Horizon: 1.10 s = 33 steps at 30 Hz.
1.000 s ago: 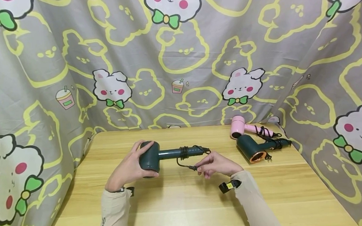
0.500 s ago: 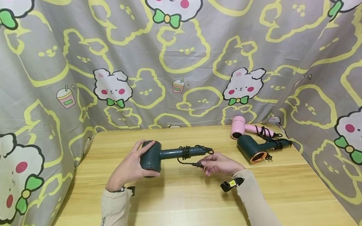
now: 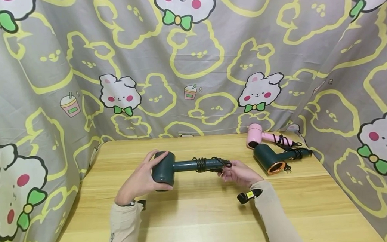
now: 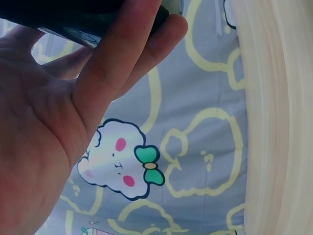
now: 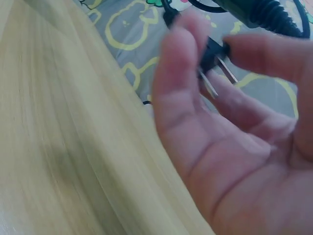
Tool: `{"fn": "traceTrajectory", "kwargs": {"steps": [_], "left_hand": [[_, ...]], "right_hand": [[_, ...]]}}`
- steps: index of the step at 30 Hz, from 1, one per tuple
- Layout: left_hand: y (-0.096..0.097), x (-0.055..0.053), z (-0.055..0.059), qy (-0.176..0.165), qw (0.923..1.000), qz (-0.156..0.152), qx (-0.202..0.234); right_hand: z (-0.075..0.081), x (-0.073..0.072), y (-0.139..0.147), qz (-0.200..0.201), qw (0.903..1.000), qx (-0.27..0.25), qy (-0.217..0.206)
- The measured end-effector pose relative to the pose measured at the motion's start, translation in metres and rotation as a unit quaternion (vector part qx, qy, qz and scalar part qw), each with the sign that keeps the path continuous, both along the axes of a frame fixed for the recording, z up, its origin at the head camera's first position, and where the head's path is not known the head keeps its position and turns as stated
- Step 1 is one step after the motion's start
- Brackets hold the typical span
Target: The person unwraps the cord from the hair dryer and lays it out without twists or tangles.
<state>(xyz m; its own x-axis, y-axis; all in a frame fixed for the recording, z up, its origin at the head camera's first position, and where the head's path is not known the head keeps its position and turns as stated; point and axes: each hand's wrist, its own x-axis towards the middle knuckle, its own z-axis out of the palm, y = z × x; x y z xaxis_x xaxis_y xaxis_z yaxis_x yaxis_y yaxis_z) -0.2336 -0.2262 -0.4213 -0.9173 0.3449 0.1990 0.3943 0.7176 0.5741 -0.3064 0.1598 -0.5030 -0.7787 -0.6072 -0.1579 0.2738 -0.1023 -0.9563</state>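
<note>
Head view: dark green hair dryer [image 3: 185,166] sits mid-table, toward the far half, barrel to the left and handle pointing right. Left hand [image 3: 142,179] grips the barrel, fingers over the far side, thumb along the near side. Black cord [image 3: 201,164] is wound in several turns around the handle. Right hand [image 3: 240,174] is at the handle's tail end; in the right wrist view it pinches the plug [image 5: 210,58] between thumb and fingers, with two metal prongs showing. Whether the barrel rests on the table or is held just above it, I cannot tell from these angles.

Edges and room: table [image 3: 193,218] surface extends left from the left hand to the left edge, and a broad stretch lies between the two sleeved forearms. Behind the held dryer a narrower strip runs to the far edge, where the patterned curtain [image 3: 206,60] hangs. A modest gap separates the right hand from the second green dryer [image 3: 265,157], whose copper-ringed end faces nearward; its handle tip reaches the right edge. Pink dryer [image 3: 255,135] lies just behind that one, in the far right corner, barrel close to the far edge and corded handle directed toward the right edge.
</note>
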Motion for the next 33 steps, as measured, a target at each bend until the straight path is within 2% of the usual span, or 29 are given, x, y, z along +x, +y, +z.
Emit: {"fn": "traceTrajectory", "kwargs": {"steps": [8, 15, 26, 33], "left_hand": [[0.006, -0.001, 0.0, -0.005, 0.9999, -0.014, -0.003], [0.008, -0.002, -0.001, -0.006, 0.9997, -0.023, -0.007], [0.01, -0.002, -0.002, -0.001, 0.9995, -0.028, -0.014], [0.01, -0.002, -0.003, -0.006, 0.9995, -0.029, -0.013]], "right_hand": [[0.005, -0.002, 0.002, -0.089, 0.9959, -0.016, -0.008], [0.011, -0.004, 0.001, -0.154, 0.988, 0.012, 0.013], [0.019, -0.003, -0.001, -0.206, 0.9774, 0.004, 0.049], [0.027, -0.002, -0.003, -0.243, 0.9695, -0.005, 0.033]]}}
